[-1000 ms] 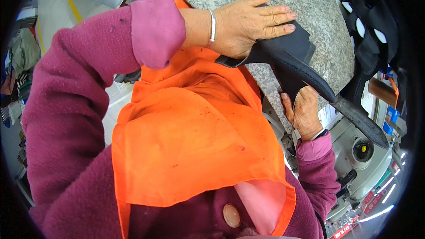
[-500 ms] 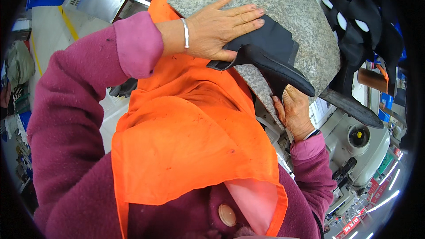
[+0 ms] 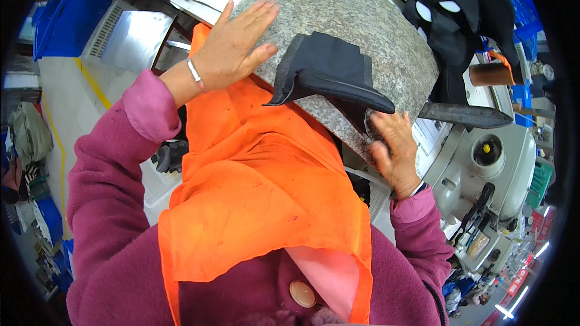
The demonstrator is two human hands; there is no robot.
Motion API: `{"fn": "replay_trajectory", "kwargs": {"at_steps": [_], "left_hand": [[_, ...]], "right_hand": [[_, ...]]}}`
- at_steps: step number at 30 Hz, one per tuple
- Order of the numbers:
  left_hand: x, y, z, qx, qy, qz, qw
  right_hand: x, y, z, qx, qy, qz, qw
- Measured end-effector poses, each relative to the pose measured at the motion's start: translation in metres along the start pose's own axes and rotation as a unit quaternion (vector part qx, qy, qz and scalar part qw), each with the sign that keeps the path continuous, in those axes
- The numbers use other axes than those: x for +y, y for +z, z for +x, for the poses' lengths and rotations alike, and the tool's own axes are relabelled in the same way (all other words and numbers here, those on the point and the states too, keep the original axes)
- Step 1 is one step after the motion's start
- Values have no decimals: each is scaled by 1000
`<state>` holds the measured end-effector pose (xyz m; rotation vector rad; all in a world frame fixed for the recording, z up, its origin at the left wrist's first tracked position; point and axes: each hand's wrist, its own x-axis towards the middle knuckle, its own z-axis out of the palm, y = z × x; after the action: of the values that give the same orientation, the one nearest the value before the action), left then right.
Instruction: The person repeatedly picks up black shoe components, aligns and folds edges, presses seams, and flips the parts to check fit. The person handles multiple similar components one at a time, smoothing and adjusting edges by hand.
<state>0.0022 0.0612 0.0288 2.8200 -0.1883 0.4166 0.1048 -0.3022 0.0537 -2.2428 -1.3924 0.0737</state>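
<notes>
A black piece of fabric or leather (image 3: pixel 329 60), shaped like part of a boot upper, lies on the speckled grey stone slab (image 3: pixel 290 0). A thick, padded-looking fold runs along its near side toward the right. My left hand (image 3: pixel 232 51) is raised to the left of the piece, apart from it, with the fingers spread and nothing in them. Beside the right end of the fold is my right hand (image 3: pixel 396 154), its thumb and fingers apart. Its fingertips are close to the piece; whether they touch it I cannot tell.
A dark, pointed flat bar (image 3: pixel 465 115) juts out right of the slab. Black cut pieces (image 3: pixel 450 18) are heaped at the far right. A pale sewing machine (image 3: pixel 501 169) stands at the right. An orange apron (image 3: pixel 260 187) covers my lap, and a blue bin (image 3: pixel 69 12) is at the far left.
My left hand has lifted off the black piece and moved left. My right hand has let go of its right end and opened. The view has shifted, too.
</notes>
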Motion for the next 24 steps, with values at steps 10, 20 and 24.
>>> {"fn": "replay_trajectory", "kwargs": {"at_steps": [10,20,24], "left_hand": [[44,77,84,-79,61,5,995],[41,85,75,-44,78,91,992],[45,80,75,-86,43,149,984]], "right_hand": [[18,37,123,61,-135,41,988],[33,82,122,2,-129,-99,987],[25,72,113,-32,-89,-125,988]]}}
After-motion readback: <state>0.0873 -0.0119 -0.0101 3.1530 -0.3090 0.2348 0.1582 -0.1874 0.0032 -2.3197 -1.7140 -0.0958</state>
